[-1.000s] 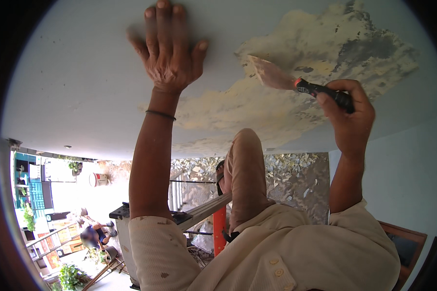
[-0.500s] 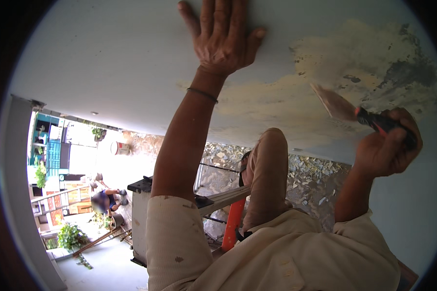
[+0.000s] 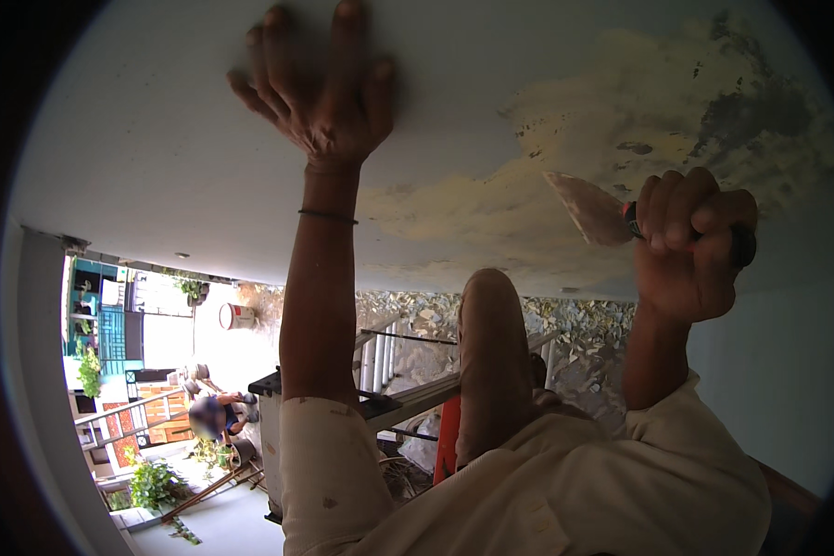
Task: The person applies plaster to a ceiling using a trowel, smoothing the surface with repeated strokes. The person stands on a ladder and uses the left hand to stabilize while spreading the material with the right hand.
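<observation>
My left hand point(image 3: 315, 107) is spread against the pale ceiling point(image 3: 157, 139), fingers apart and slightly bent, nothing in it. My right hand point(image 3: 690, 232) grips the dark, red-trimmed handle of a putty knife, fingers curled over it. The knife's wide, smeared blade point(image 3: 584, 208) points up and left, below a patchy cream and grey area point(image 3: 602, 120) of the ceiling; whether it touches cannot be told.
Below are my bent knee point(image 3: 491, 343), an aluminium ladder point(image 3: 408, 394) with orange-red parts and a floor strewn with flakes point(image 3: 579, 329). Down at the left are a white bucket point(image 3: 236, 317), leafy plants point(image 3: 157, 484) and another person point(image 3: 222, 417) low among pots.
My left hand has shifted left along the ceiling. My right hand has turned with the knife, which has moved down from the patch where it was a second ago. The view has shifted.
</observation>
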Motion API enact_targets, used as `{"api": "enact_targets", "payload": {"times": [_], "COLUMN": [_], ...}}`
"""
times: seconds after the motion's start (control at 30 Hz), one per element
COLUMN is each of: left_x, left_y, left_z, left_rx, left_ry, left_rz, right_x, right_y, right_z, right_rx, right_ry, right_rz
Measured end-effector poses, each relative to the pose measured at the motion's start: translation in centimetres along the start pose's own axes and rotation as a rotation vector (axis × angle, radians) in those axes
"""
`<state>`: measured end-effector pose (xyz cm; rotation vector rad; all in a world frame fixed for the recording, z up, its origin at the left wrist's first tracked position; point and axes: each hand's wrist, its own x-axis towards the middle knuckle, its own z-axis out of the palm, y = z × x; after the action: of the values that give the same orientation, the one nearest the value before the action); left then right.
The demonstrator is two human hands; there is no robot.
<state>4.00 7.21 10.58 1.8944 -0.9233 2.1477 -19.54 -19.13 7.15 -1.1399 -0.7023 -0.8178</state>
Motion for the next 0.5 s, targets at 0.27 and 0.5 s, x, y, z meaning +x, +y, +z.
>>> {"api": "enact_targets", "payload": {"times": [0.27,0.5], "left_x": [-1.0,-0.3], "left_y": [-0.2,0.4], "left_z": [0.0,0.2], "left_rx": [-0.058,-0.112], "left_ry": [-0.019,0.003], "left_rz": [-0.073,-0.102], "right_x": [4.2,5.2], "right_y": [1.9,2.1], "right_z": [-0.1,-1.6], "right_rx": [0.164,0.116], "right_ry": [-0.179,-0.265], "right_rz": [-0.119,-0.16]}}
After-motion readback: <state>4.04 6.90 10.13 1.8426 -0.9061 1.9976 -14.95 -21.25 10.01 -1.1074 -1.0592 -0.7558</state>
